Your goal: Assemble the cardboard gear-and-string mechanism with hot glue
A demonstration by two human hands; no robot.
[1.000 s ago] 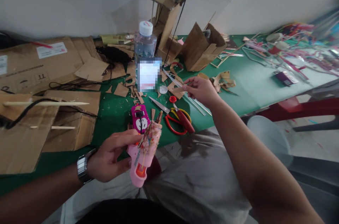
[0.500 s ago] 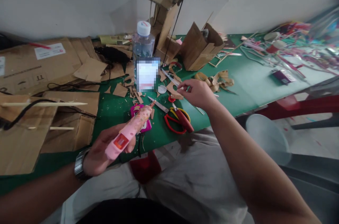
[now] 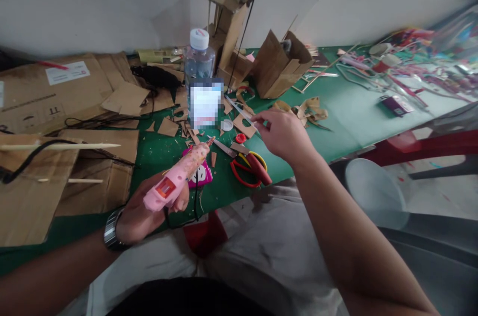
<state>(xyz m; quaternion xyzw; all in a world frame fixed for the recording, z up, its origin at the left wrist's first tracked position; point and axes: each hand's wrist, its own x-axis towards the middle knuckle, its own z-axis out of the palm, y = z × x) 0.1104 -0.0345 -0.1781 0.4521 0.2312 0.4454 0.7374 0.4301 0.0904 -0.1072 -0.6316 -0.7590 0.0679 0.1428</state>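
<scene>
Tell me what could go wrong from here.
If hot, the pink glue gun in the left hand could drip on the cardboard scraps near its nozzle. The scissors lie uncovered close by, so a reaching hand might get nicked. The black cord looping beside the left hand may snag.

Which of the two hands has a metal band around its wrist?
The left hand, the one holding the pink glue gun; the metal band circles its wrist. The right hand has a bare wrist.
</scene>
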